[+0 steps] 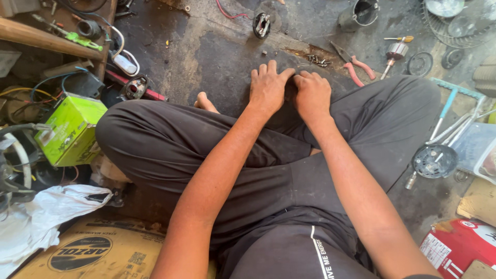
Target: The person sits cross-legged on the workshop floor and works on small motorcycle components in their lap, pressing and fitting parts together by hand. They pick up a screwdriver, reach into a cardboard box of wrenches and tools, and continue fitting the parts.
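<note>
I sit cross-legged in dark trousers [206, 155] on a stained concrete floor [217, 51]. My left hand [268, 88] rests palm down by my crossed ankles, fingers spread toward the floor. My right hand [311, 94] lies beside it, touching it, fingers curled down over the trouser leg. Whether the hands hold anything is hidden; nothing shows in either. A small pile of screws [316, 60] lies just beyond the fingertips. My bare toes [205, 102] stick out to the left of the hands.
Red-handled pliers [356, 67], a screwdriver [398, 39], a motor rotor [395, 51] and a metal cup [359, 13] lie at the far right. A green box [72, 129], cables and cardboard [93, 248] crowd the left. A round black part [434, 160] and plastic tub [478, 150] sit right.
</note>
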`<action>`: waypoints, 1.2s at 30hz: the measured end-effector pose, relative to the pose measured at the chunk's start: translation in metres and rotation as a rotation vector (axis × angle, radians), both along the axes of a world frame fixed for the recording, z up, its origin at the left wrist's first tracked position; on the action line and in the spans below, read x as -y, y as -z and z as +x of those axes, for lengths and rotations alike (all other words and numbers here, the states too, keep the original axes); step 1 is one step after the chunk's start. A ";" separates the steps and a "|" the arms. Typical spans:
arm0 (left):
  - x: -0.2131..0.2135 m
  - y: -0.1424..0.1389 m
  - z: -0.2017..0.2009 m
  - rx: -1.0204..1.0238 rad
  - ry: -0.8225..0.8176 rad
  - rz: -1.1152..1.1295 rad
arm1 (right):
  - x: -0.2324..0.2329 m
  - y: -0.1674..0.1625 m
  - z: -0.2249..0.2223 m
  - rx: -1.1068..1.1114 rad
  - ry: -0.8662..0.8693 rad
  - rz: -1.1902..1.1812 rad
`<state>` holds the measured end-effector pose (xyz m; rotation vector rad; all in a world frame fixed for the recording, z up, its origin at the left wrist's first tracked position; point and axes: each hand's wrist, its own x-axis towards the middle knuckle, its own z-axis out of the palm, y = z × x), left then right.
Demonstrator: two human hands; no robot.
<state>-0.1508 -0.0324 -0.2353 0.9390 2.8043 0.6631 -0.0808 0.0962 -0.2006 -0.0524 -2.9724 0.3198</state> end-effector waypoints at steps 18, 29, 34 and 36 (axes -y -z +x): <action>-0.001 -0.002 -0.001 0.018 -0.007 -0.001 | 0.002 -0.002 0.001 0.023 0.036 0.023; -0.001 -0.011 -0.006 0.183 -0.046 0.174 | 0.003 -0.007 0.003 0.021 0.046 -0.137; -0.006 -0.004 -0.020 0.233 -0.010 0.266 | 0.003 -0.009 -0.001 0.021 0.136 -0.182; -0.007 0.001 -0.027 0.263 0.023 0.280 | 0.003 -0.010 0.000 0.028 0.135 -0.173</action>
